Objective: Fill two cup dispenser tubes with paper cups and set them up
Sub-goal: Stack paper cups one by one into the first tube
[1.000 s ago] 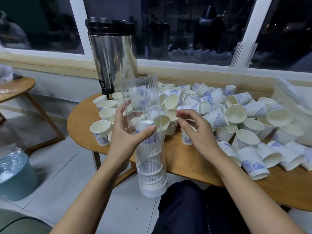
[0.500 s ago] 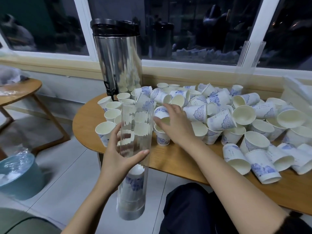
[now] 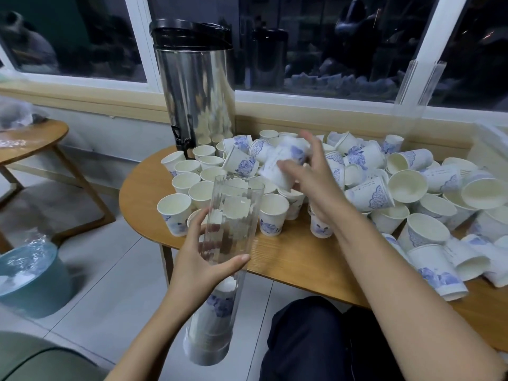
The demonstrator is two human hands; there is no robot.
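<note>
Lower middle of the frame, the left hand (image 3: 203, 259) is wrapping its grip round the clear dispenser tube (image 3: 233, 215) at mid-height, a sound hold on stiff, probably slippery plastic. Above centre, the right hand (image 3: 310, 171) is holding a light, crushable paper cup (image 3: 283, 166), seemingly by its wall, just up-right of the tube's mouth, over the tabletop (image 3: 288, 257).

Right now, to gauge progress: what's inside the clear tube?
Nested paper cups sit low in the clear tube; above is empty. The left hand covers part of them.
</note>
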